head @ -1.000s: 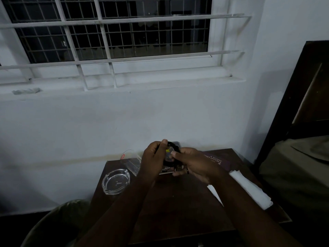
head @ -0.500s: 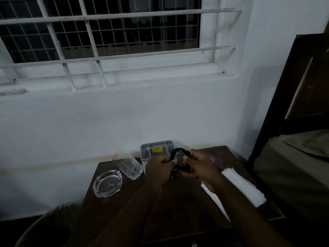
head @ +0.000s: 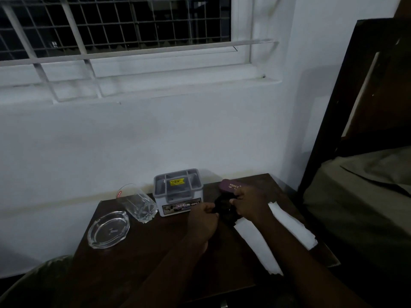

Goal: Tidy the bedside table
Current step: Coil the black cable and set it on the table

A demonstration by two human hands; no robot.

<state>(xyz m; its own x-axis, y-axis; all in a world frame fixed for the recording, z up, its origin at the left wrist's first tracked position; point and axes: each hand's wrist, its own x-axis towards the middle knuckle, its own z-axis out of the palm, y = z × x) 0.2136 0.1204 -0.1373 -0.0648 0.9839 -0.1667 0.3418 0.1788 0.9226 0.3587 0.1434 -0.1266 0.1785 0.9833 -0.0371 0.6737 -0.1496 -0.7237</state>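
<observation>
Both hands meet over the dark wooden bedside table [head: 138,270], holding a black coiled cord or band [head: 224,207] between them. My left hand [head: 203,221] grips its left end with curled fingers. My right hand [head: 249,205] pinches its right side. The black item sits low, close to the tabletop, and its exact shape is too dark to tell. A grey compartmented organiser box [head: 178,192] with a yellow sticker stands just behind my left hand.
A glass ashtray [head: 109,228] lies at the table's left, an empty tumbler [head: 138,204] behind it. A purple case [head: 230,186] and folded white paper [head: 287,223] sit at the right. The bed [head: 360,196] borders the right side; a bin [head: 33,283] stands lower left.
Both hands have lowered the black item from in front of the organiser box down and right towards the tabletop. The box is now fully uncovered. The view has shifted closer.
</observation>
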